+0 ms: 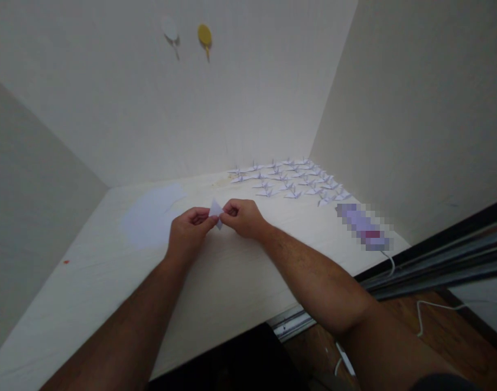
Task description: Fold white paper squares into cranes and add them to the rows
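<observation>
Between my two hands is a small piece of folded white paper, roughly diamond-shaped, raised above the table. My left hand pinches its left side, thumb in front and fingers curled behind. From the right, my right hand grips the paper's edge between thumb and forefinger, the other fingers curled in. The fingertips hide part of the folds. Left of my hands lie loose sheets of white paper on the table. Several folded paper cranes stand in rows behind and to the right.
The pale table meets walls at the back and sides. A blurred-out purple device with a white cable rests near the right edge. Two round hooks, one white and one yellow, hang on the back wall. A small red bit lies far left.
</observation>
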`<state>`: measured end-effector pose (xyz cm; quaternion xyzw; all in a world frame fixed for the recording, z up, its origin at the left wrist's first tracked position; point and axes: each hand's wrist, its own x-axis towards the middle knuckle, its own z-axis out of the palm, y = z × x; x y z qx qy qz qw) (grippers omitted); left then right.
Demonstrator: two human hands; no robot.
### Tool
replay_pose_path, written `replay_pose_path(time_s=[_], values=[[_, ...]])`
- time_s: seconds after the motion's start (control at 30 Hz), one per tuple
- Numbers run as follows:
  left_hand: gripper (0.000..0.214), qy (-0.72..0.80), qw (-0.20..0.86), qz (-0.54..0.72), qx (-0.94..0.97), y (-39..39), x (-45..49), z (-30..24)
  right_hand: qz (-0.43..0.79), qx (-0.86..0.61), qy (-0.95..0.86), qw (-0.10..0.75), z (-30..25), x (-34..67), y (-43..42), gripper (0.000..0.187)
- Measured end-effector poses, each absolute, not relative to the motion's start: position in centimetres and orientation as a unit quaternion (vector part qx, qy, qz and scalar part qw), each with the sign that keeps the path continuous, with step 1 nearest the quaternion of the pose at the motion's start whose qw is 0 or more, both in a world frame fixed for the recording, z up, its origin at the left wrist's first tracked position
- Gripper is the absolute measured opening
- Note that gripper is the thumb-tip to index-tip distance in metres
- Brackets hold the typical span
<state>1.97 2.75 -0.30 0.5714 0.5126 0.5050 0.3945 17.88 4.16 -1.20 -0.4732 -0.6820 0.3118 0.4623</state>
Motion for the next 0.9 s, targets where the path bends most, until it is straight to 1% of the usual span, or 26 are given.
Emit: replay_pose_path(time_s=[0.07,0.27,0.47,0.73,0.9], values=[[0.016,0.526,0.386,0.485,0.582,2.71,1.94,-0.30,0.304,-0.474,-0.683,0.465,-1.14,17.90,4.09,0.011],[0.019,0.541,0.359,0.466,0.602,2.89,1.69,-0.70,0.295,-0.457,-0.705,0.455,-1.29,17.99,3.93,0.014],[0.017,0.552,0.337,0.458,0.610,2.82,1.66,-0.64,0.251,-0.461,-0.723,0.450,-1.34,17.98,3.78,0.015],[0.015,0.552,0.347,0.469,0.596,2.70,2.02,-0.58,0.215,-0.472,-0.741,0.426,-0.87,17.83,3.45,0.015],[0.013,0.556,0.329,0.473,0.599,2.65,2.34,-0.82,0.214,-0.487,-0.735,0.420,-1.03,17.67,3.58,0.015]])
